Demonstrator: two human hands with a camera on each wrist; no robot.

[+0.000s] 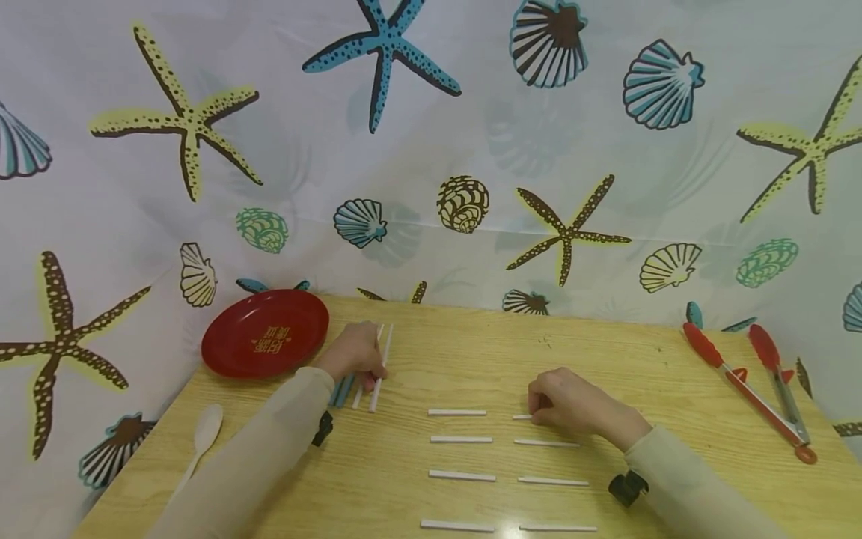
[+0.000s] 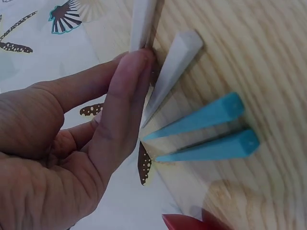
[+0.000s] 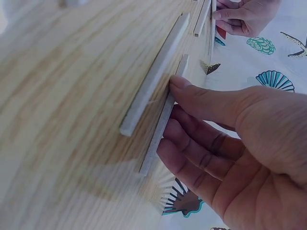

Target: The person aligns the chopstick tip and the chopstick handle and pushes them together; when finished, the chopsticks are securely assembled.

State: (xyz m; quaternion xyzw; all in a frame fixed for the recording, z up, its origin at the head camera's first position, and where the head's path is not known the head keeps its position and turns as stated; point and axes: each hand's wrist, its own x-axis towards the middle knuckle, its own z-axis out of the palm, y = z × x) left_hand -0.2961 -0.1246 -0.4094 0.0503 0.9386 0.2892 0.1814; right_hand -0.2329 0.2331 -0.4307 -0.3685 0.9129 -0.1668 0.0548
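Note:
My left hand [image 1: 357, 350] pinches a long white chopstick [image 1: 377, 393] between thumb and fingers, beside the red plate. A second white chopstick [image 2: 176, 64] lies next to it, and two blue chopsticks [image 2: 206, 147] are on its other side, square ends toward the wrist camera. At the right of the middle, my right hand [image 1: 566, 400] pinches a short, slim white stick [image 3: 160, 127] low over the wooden table; the hand hides part of it in the head view. Another short white stick [image 3: 156, 76] lies parallel to it.
Several short white sticks [image 1: 461, 439] lie in two columns on the wooden table [image 1: 465, 359]. The red oval plate [image 1: 236, 337] is at the back left, a white spoon [image 1: 207, 430] in front of it. Red-tipped tongs [image 1: 761, 404] rest at the right. A patterned cloth [image 1: 431, 150] hangs behind.

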